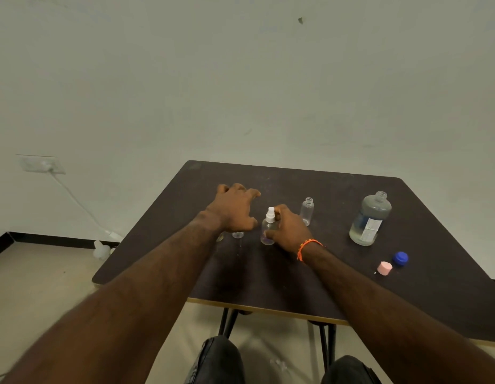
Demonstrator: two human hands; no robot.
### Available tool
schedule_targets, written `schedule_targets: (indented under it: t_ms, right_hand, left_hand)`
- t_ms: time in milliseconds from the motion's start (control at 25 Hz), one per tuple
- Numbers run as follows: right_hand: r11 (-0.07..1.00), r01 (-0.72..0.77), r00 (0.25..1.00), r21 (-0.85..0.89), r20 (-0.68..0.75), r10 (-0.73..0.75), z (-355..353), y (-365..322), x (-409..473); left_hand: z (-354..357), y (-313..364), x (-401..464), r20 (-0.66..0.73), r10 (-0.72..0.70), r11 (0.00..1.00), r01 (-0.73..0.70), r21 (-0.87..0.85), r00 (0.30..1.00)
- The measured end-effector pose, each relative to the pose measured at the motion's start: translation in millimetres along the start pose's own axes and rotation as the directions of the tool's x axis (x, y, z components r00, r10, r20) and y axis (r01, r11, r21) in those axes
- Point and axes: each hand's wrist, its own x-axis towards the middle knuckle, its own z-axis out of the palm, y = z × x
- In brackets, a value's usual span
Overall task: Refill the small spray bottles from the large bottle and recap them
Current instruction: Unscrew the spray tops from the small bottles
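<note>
A small clear spray bottle (268, 228) with a white spray top stands on the dark table (268, 273), and my right hand (290, 230) is wrapped around its right side. My left hand (235, 207) hovers just left of it, fingers spread, holding nothing; the base of another small clear bottle (237, 234) shows under it. A second uncapped small bottle (307, 211) stands to the right. The large clear bottle (369, 218) is open, partly filled, at the right. A blue cap (401, 258) and a pink cap (384, 268) lie near the front right.
A pale wall rises behind the table. On the floor at the left lie a white plug adapter (102, 249) and a cable (74, 202) from a wall socket (43, 164). My knees (221, 361) are under the table's front edge.
</note>
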Motion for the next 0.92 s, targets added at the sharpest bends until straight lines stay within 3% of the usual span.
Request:
schedule_targets:
  t_ms: [320, 440, 600, 720, 920]
  right_hand:
    - [0.996, -0.023, 1.000, -0.083, -0.007, 0.022, -36.0, 32.5, -48.1]
    - [0.997, -0.021, 1.000, -0.079, 0.010, 0.022, -39.8, 35.2, -56.9]
    - [0.996, 0.035, 0.998, -0.084, 0.064, -0.030, -48.5, 33.1, -62.5]
    - [0.990, 0.083, 0.996, -0.113, -0.025, -0.086, -58.2, 29.2, -62.3]
    - [0.957, 0.084, 0.993, -0.277, -0.055, -0.103, -63.6, 17.1, -52.2]
  left_hand:
    - [19.3, 47.1, -18.3, -0.127, 0.222, 0.975, -0.219, 0.037, 0.967]
    - [36.7, 67.3, -22.7, -0.102, 0.267, 0.964, -0.266, 0.027, 0.958]
    - [64.6, 78.0, -24.2, -0.044, 0.163, 0.971, -0.168, -0.171, 0.986]
    - [76.8, 76.1, -21.4, -0.087, 0.068, 0.949, -0.092, -0.300, 0.994]
    - [90.4, 71.7, -13.3, -0.087, 0.089, 0.893, -0.118, -0.434, 0.992]
